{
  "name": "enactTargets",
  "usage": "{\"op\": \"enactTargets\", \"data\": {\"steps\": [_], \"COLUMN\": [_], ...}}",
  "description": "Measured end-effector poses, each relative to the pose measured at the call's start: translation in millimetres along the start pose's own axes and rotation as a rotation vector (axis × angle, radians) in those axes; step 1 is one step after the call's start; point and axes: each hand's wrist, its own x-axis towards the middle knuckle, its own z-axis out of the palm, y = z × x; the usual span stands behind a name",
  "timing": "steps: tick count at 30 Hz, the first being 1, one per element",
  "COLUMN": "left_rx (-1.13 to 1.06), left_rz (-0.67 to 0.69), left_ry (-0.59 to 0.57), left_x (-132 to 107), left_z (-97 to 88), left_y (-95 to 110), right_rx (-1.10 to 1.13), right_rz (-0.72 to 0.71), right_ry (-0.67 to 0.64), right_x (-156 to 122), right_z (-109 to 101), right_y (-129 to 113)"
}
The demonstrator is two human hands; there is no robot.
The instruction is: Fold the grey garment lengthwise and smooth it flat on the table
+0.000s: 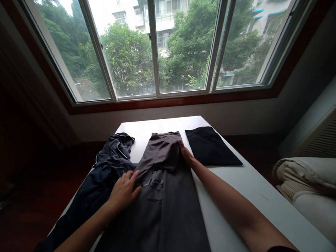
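A dark grey T-shirt with printed lettering lies lengthwise along the table, its sides tucked in and its collar toward the window. Wrinkles cross its upper part. My left hand rests on the shirt's left side with fingers spread. On the opposite side, near the collar end, my right hand touches the shirt's edge, its fingers stretched out and seen edge-on. Left of the shirt is a crumpled navy garment with white piping. A black cloth, folded flat into a rectangle, lies to the right.
The white table runs toward a wall under a wide sliding window. Beige rolled bedding or padding is piled off the table's right side. A slatted pale unit stands behind it. Dark reddish floor shows at left.
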Motion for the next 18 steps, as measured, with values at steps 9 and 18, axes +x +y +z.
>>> {"op": "enactTargets", "data": {"steps": [9, 18], "left_rx": [-0.198, -0.597], "left_rz": [-0.293, -0.129], "left_ry": [-0.307, -0.169], "left_x": [-99, -97], "left_z": [-10.0, -50.3], "left_y": [-28, 46], "right_rx": [-0.005, 0.399], "right_rz": [0.190, 0.063], "right_ry": [0.162, 0.194], "right_x": [12, 82], "right_z": [31, -10], "right_y": [-15, -98]}}
